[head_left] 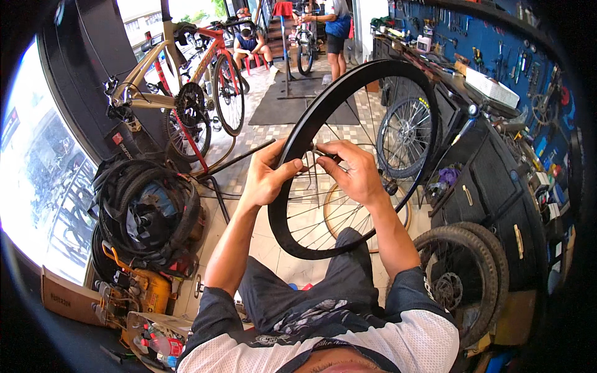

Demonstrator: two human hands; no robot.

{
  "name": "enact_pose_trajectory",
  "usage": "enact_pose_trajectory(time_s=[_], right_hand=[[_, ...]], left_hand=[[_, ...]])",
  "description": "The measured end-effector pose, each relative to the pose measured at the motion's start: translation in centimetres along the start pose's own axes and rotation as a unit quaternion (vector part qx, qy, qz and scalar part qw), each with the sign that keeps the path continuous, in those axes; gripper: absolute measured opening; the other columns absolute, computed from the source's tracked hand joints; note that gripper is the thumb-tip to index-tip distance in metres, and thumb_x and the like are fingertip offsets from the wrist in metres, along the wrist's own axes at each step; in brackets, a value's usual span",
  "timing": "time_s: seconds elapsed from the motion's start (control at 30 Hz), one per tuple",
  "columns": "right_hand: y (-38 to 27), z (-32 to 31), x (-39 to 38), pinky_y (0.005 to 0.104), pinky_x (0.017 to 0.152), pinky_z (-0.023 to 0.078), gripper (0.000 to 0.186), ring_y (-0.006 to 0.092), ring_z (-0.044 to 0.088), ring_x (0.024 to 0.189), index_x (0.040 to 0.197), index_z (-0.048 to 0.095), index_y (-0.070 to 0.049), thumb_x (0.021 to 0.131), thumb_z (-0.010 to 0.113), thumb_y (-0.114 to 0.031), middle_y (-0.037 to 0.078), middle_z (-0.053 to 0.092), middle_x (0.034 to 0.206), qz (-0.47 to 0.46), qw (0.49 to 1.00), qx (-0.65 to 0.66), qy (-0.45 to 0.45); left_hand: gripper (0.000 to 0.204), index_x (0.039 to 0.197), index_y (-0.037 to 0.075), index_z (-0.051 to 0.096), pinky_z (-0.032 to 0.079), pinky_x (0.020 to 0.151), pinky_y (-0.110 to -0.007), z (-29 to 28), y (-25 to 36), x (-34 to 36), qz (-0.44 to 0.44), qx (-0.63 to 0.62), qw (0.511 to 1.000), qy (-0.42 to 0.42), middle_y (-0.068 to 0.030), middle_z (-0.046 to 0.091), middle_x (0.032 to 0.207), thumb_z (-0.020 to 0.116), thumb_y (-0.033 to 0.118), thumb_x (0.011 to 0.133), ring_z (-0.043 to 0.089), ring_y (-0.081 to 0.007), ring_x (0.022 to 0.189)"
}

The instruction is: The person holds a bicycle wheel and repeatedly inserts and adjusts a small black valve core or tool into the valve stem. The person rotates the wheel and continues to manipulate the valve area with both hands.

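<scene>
A bicycle wheel with a deep black rim (281, 217) and thin dark spokes stands tilted in front of me, above my lap. No tyre shows on it. My left hand (266, 177) is closed around the rim's left side, thumb on the inner face. Just inside the rim, my right hand (353, 171) pinches a small dark piece by the rim's inner edge. The fingers cover most of that piece, so its kind is unclear. The wheel's hub (390, 186) sits beside my right wrist.
Bikes (199, 81) hang at left above a heap of black tyres (146, 211) and a yellow machine (152, 289). Knobbly-tyred wheels (460, 273) lean by black cabinets (485, 186) at right, below a blue tool wall (497, 46). Two people (339, 25) are farther back near a dark mat (273, 102).
</scene>
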State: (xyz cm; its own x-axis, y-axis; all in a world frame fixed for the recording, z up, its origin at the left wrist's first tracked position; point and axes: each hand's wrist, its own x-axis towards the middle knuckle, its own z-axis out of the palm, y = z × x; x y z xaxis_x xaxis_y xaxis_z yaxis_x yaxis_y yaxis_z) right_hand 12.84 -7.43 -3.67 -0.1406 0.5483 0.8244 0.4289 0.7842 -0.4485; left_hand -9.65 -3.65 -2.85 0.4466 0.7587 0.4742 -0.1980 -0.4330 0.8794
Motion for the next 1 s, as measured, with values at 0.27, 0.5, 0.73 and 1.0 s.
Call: enact_pose_trajectory(time_s=[0.27,0.5,0.73,1.0], right_hand=[[0.5,0.8,0.7,0.0344,0.075,0.059,0.017,0.0277,0.076,0.089,0.107,0.078,-0.001,0.092,0.080,-0.006,0.016,0.077,0.104,-0.013,0.997,-0.018,0.069],[0.6,1.8,0.2,0.0298,0.076,0.058,0.016,0.0195,0.075,0.089,0.107,0.077,0.000,0.094,0.080,-0.007,0.013,0.078,0.099,0.078,0.991,0.039,0.105],[1.1,1.9,1.0,0.0279,0.068,0.055,0.019,0.0153,0.071,0.079,0.109,0.075,0.003,0.095,0.079,-0.009,0.011,0.073,0.091,0.042,0.996,0.007,0.073],[3.1,4.0,-0.6,0.0340,0.068,0.059,0.052,0.0269,0.071,0.084,0.132,0.060,0.000,0.087,0.085,-0.006,0.016,0.061,0.115,-0.101,0.952,-0.249,0.145]], left_hand=[[0.040,0.132,-0.002,0.067,0.053,0.085,-0.027,-0.2,-0.3,1.6,0.017,0.008,1.000,-0.010,-0.0031,0.072,0.107,0.072,0.011,0.094,0.066,-0.0090,0.094],[0.038,0.129,-0.002,0.068,0.053,0.082,-0.028,0.1,-1.0,2.0,0.031,0.023,0.999,-0.016,-0.0033,0.071,0.105,0.072,0.011,0.094,0.065,-0.0100,0.090],[0.036,0.127,-0.003,0.069,0.054,0.083,-0.028,0.2,-0.4,1.9,0.004,-0.010,1.000,-0.013,-0.0041,0.071,0.104,0.072,0.012,0.094,0.066,-0.0103,0.090],[0.031,0.121,-0.002,0.074,0.050,0.079,-0.026,-1.0,-1.2,3.0,-0.048,0.028,0.998,0.001,-0.0028,0.076,0.103,0.074,0.013,0.094,0.062,-0.0078,0.086]])
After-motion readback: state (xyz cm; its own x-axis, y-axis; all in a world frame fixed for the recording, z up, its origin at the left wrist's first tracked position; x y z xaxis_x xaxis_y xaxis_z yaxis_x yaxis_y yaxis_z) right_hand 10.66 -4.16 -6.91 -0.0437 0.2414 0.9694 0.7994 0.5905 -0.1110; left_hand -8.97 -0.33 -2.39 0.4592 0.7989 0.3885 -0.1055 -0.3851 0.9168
